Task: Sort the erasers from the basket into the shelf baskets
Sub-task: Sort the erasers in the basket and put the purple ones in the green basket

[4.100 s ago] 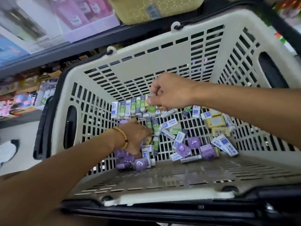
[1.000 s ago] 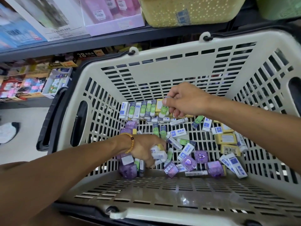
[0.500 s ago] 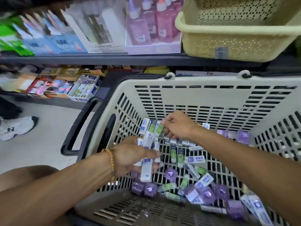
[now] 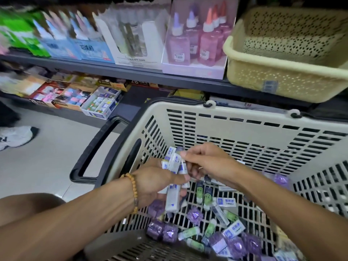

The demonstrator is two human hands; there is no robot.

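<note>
The left hand (image 4: 156, 182) has come up off the basket floor and now grips a bunch of white-and-blue erasers (image 4: 174, 178), more than it held a second ago. The right hand (image 4: 205, 162) has left the far row and meets it, pinching the bunch's top. The view has swung toward ten o'clock, uncovering more of the yellow shelf basket (image 4: 286, 59).

Left grip (image 4: 156, 182) curled closed, right grip (image 4: 205, 162) pinching, forearms converging
</note>
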